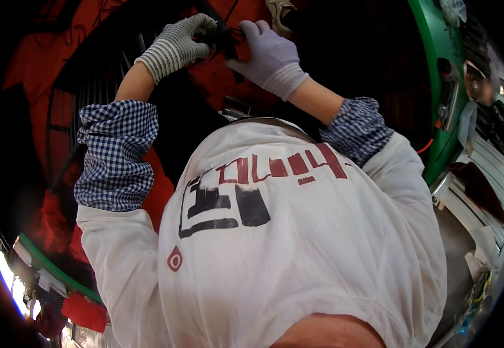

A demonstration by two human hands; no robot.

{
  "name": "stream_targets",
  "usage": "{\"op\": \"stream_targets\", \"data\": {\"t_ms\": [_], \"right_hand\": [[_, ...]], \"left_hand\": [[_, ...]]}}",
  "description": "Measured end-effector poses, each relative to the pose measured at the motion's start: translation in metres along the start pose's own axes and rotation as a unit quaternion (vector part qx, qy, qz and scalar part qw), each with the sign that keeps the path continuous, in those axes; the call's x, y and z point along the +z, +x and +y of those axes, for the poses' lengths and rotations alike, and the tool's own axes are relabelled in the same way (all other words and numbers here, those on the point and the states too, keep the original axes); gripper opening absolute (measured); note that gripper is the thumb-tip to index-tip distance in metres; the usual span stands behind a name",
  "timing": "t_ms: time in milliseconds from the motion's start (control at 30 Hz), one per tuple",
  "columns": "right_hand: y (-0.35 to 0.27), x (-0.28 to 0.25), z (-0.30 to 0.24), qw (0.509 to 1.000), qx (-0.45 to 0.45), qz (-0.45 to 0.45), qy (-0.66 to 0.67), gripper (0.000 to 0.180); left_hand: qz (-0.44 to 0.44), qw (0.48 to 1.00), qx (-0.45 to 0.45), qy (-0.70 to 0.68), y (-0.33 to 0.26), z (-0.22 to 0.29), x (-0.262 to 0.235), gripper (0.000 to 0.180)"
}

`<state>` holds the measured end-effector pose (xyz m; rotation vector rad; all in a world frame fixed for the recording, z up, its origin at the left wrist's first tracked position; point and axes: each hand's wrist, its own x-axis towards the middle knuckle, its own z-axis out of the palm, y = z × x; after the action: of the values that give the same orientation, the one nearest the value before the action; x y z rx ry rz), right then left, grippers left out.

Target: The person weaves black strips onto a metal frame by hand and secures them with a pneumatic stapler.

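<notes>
My left hand (181,47), in a grey-and-white striped knit glove, is at the upper middle with its fingers curled around a long black part (224,36). Across from it is my right hand (268,61) in a pale lavender glove with a white cuff. Its fingers and thumb close about the other side of the same black part. The part is dark against a dark background, so its exact kind and ends cannot be made out.
Red surfaces (28,58) and dark upright bars (92,87) lie to the left. A green curved edge (429,35) runs down the right, with a tool (449,95) on a red cord beside it. A light shoe (281,14) shows at the top.
</notes>
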<state>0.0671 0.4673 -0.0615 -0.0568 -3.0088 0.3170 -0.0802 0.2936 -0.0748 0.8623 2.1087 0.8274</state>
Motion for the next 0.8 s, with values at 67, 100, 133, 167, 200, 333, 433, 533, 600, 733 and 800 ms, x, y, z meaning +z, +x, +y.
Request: {"op": "stream_targets", "data": {"t_ms": [67, 100, 133, 167, 200, 333, 433, 533, 600, 733, 800], "right_hand": [[0.009, 0.019, 0.000, 1.000, 0.007, -0.002, -0.011, 0.060], [0.012, 0.028, 0.001, 0.999, 0.010, -0.030, -0.002, 0.058], [0.013, 0.035, 0.002, 0.998, 0.013, -0.056, 0.008, 0.057], [0.010, 0.042, 0.003, 0.999, 0.014, -0.043, 0.024, 0.048], [0.009, 0.047, 0.005, 0.997, 0.014, -0.037, 0.071, 0.046], [0.002, 0.057, 0.008, 0.980, 0.010, -0.028, 0.198, 0.040], [0.002, 0.057, 0.009, 0.979, 0.021, -0.057, 0.196, 0.043], [0.002, 0.057, 0.009, 0.982, 0.037, -0.085, 0.166, 0.045], [0.002, 0.057, 0.008, 0.980, 0.049, -0.100, 0.166, 0.043], [0.001, 0.053, 0.008, 0.961, 0.057, -0.058, 0.265, 0.038], [0.000, 0.048, 0.008, 0.948, 0.096, -0.069, 0.296, 0.035]], "left_hand": [[0.001, 1.000, 0.008, 0.007, 0.001, -0.001, 0.001, 0.059], [0.004, 1.000, 0.004, 0.015, 0.001, -0.001, 0.002, 0.059], [0.011, 1.000, 0.002, 0.025, 0.002, -0.002, 0.003, 0.058], [0.020, 0.999, 0.011, 0.034, 0.002, -0.002, 0.003, 0.058], [0.018, 0.999, 0.003, 0.038, 0.003, -0.002, 0.004, 0.058], [0.023, 0.998, -0.006, 0.055, 0.006, -0.003, 0.006, 0.058], [0.020, 0.998, -0.016, 0.061, 0.007, -0.003, 0.005, 0.058], [0.021, 0.999, -0.005, 0.035, 0.006, -0.004, 0.005, 0.057], [0.030, 0.999, 0.013, 0.032, 0.005, -0.005, 0.005, 0.057], [0.030, 0.998, 0.009, 0.050, 0.006, -0.007, 0.006, 0.055], [0.024, 0.999, 0.000, 0.043, 0.006, -0.008, 0.006, 0.054]]}}
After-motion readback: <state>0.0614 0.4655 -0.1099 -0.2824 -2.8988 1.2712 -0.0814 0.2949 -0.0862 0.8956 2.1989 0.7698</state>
